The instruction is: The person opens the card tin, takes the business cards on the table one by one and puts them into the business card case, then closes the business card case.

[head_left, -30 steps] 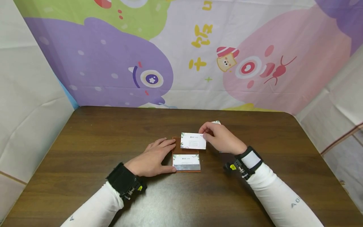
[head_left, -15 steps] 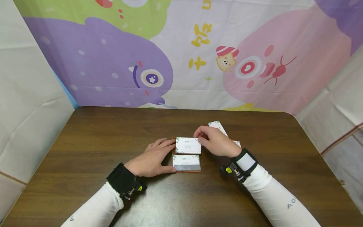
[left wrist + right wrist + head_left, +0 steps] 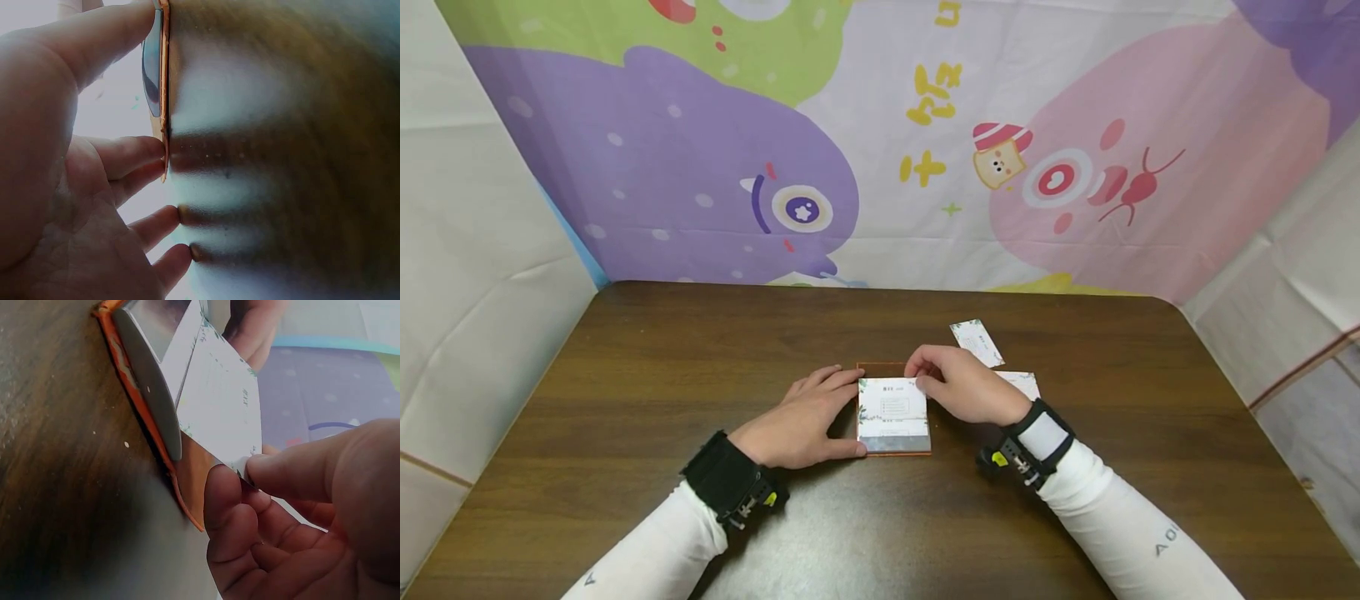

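Observation:
An orange-brown card holder (image 3: pixel 880 368) lies opened out on the table, with a silvery pocket (image 3: pixel 892 444) at its near end and a white business card in that pocket. My right hand (image 3: pixel 973 387) pinches another white business card (image 3: pixel 891 396) by its right corner, between thumb and fingers. In the right wrist view this card (image 3: pixel 222 400) slants above the holder, its near edge at the pocket's card. My left hand (image 3: pixel 801 417) rests spread at the holder's left side, thumb and fingertips on its edge. The left wrist view shows the holder's edge (image 3: pixel 165 75) between thumb and fingers.
Beyond my right hand lies a loose business card (image 3: pixel 977 342) on the brown wooden table (image 3: pixel 737 333). A second loose card (image 3: pixel 1021 382) is partly hidden behind my right wrist. A cartoon-printed cloth (image 3: pixel 880 150) hangs along the table's far edge.
My right hand has moved left and toward me, bringing its card from above the holder's far half down over the pocket's card. My left hand has stayed in place.

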`<state>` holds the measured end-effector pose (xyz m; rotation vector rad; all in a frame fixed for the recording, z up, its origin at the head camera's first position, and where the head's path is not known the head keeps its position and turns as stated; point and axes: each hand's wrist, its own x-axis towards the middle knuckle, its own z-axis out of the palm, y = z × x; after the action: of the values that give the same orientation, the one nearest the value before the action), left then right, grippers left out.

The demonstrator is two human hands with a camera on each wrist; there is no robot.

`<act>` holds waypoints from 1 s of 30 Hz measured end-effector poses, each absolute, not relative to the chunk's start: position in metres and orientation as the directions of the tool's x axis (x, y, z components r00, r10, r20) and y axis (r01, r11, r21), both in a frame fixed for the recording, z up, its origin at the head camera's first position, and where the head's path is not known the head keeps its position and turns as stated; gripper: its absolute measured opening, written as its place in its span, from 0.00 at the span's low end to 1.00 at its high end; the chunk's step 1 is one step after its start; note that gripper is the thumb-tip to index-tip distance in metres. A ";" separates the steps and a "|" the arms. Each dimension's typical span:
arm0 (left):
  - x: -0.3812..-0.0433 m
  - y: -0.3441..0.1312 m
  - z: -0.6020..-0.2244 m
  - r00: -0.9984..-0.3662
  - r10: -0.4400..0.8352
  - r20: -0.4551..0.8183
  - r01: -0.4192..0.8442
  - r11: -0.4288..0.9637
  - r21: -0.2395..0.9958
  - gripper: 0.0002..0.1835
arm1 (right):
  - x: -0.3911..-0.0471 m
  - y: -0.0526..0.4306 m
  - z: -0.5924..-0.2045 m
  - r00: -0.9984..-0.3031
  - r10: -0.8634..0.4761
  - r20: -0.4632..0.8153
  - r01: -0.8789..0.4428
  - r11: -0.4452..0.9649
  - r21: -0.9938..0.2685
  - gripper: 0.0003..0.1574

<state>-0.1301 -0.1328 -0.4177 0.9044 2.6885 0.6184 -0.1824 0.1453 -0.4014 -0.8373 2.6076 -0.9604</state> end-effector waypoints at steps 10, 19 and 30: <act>-0.131 -0.132 -0.416 -0.780 0.618 -0.102 0.504 0.716 0.482 0.48 | -0.181 0.145 -0.402 -0.796 -0.604 -0.037 -0.447 0.629 -0.636 0.07; -0.131 -0.132 -0.416 -0.780 0.619 -0.089 0.509 0.711 0.485 0.48 | -0.178 0.146 -0.401 -0.788 -0.614 -0.042 -0.458 0.630 -0.628 0.07; -0.130 -0.132 -0.417 -0.781 0.618 -0.090 0.509 0.714 0.481 0.48 | -0.173 0.150 -0.405 -0.772 -0.634 -0.048 -0.471 0.620 -0.628 0.08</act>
<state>-0.1299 -0.1318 -0.4170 0.8957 2.6761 0.6452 -0.1726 0.1501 -0.4046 -0.9001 2.5808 -0.8874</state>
